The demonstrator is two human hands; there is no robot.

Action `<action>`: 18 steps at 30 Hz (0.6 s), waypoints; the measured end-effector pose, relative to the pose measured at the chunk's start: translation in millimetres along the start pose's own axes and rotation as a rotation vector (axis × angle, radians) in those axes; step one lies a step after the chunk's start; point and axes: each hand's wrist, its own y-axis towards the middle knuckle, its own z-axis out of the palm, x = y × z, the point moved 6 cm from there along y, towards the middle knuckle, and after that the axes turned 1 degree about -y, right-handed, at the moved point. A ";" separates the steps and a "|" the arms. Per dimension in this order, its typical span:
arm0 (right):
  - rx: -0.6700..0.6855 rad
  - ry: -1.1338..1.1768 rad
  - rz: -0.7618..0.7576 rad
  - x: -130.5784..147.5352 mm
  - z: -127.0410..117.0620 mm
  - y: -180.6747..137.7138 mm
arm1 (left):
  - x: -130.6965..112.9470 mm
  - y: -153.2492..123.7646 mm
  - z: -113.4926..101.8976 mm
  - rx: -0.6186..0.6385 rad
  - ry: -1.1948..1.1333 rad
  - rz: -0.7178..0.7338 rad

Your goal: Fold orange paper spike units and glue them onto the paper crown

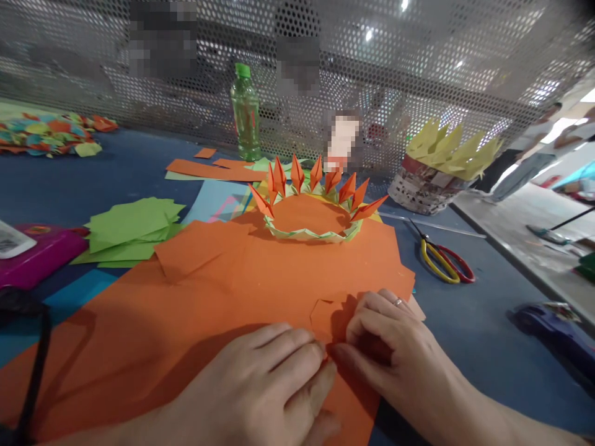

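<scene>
Close to me, both hands meet over large sheets of orange paper (279,272). A small piece of orange paper (326,314) lies at their fingertips, partly hidden and hard to tell from the sheet below. My left hand (279,378) is closed, its fingers pressed on the near edge of that piece. My right hand (395,347), with a ring on one finger, pinches at the same spot with thumb and curled fingers. Beyond them stands a paper crown (311,235), a pale green folded band with several pointed orange pieces sticking up.
Left lie green paper squares (132,226), a magenta device (41,251) and a black cable (39,365). Scissors (441,260) and a purple tool (555,334) are right. Behind stand a bottle (246,118), a yellow-topped paper basket (427,179) and a perforated metal screen (209,37).
</scene>
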 end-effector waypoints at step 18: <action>0.033 -0.060 -0.003 3.3 -0.1 1.4 | 0.5 0.1 4.9 0.045 -0.003 -0.029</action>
